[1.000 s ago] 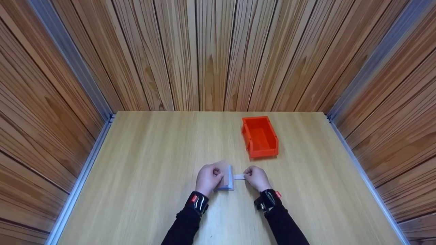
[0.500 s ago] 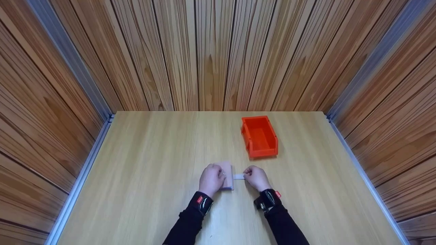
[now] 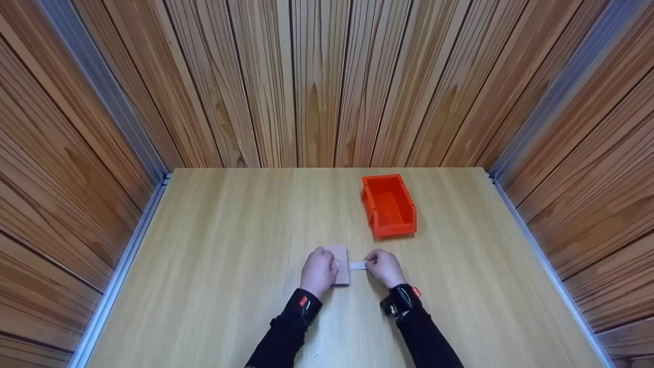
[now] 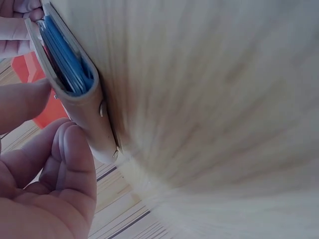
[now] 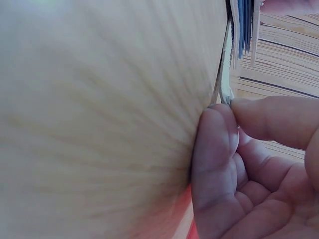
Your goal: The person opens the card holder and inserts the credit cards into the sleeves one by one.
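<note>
A pale pink-beige card holder (image 3: 341, 278) lies folded over on the table near the front middle. Blue card sleeves (image 4: 65, 52) show between its covers in the left wrist view, and metal snaps sit by its rounded spine. My left hand (image 3: 318, 271) holds it at the spine side, thumb on the upper cover and curled fingers beside it. From the right side sticks out a narrow pale strap (image 3: 358, 266). My right hand (image 3: 386, 268) pinches the strap's end between thumb and finger, close above the table. The fingertips hide that end.
An orange open-front bin (image 3: 392, 207) stands beyond the right hand. The wooden table (image 3: 230, 230) is bounded by plank walls (image 3: 317, 82) at the back and both sides, with metal rails along the side edges.
My left hand has moved slightly right and lowered the upper cover over the blue sleeves, so the card holder is now folded. My right hand has stayed in place with the strap.
</note>
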### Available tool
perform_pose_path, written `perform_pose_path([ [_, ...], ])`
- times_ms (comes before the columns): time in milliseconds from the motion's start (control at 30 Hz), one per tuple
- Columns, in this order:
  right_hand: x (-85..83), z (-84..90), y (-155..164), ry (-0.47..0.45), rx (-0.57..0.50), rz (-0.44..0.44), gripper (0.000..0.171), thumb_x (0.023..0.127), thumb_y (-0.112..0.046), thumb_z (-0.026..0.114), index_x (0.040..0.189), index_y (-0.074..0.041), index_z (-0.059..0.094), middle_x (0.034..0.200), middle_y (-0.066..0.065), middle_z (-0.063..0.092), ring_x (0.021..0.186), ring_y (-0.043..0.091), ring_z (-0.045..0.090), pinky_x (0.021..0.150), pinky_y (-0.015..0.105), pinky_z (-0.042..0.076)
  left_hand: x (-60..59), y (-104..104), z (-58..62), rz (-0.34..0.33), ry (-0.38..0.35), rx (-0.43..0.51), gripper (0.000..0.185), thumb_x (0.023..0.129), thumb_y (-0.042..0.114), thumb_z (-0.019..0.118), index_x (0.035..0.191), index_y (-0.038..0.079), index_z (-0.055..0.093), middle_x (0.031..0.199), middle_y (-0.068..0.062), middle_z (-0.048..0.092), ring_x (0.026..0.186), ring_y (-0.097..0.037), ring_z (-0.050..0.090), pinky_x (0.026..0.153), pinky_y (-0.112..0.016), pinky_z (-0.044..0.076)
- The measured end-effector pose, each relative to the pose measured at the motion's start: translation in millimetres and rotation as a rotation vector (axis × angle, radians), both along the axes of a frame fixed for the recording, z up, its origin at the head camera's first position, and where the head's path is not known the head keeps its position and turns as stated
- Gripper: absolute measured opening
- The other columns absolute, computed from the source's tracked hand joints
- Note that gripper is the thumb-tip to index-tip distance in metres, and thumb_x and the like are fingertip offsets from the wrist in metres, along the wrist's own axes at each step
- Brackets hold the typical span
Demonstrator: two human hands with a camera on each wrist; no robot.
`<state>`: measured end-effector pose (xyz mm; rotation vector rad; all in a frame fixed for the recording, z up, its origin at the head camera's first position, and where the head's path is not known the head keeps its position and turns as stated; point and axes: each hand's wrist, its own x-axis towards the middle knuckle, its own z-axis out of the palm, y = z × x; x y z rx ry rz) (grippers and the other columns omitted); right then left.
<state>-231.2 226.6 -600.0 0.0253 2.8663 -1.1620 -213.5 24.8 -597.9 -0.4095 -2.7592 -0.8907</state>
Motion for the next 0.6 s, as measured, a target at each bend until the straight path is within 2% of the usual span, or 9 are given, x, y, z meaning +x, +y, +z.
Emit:
perform_pose_path([
  [333,0.9,0.4,-0.5,0.014,-0.008,0.008,0.004,0.082,-0.002,0.068,0.083,0.0,0.065,0.073,0.001,0.057,0.068,0.016,0.052,0.066,0.032,0.045,-1.5,-3.1,1.2,-0.019,-0.013,-0.017,0.019,0.075,0.006,0.08,0.074,0.004,0.061,0.08,-0.006,0.052,0.074,-0.025,0.055,0.069,-0.038,0.047],
  [467,1.5,0.7,-0.6,0.033,-0.009,0.017,0.004,0.082,-0.001,0.068,0.082,0.0,0.065,0.072,0.0,0.057,0.068,0.016,0.051,0.065,0.031,0.045,-1.4,-5.9,2.6,-0.031,-0.041,0.008,0.016,0.077,0.005,0.08,0.076,0.003,0.064,0.081,-0.004,0.052,0.078,-0.024,0.056,0.072,-0.039,0.048],
  [600,1.8,0.8,-0.8,0.006,-0.017,0.01,0.004,0.083,-0.001,0.069,0.083,-0.001,0.065,0.073,0.0,0.057,0.067,0.015,0.051,0.064,0.03,0.045,-2.0,-8.2,2.1,-0.041,-0.061,0.041,0.01,0.081,0.005,0.077,0.082,0.0,0.069,0.083,-0.005,0.054,0.079,-0.024,0.058,0.074,-0.039,0.048],
])
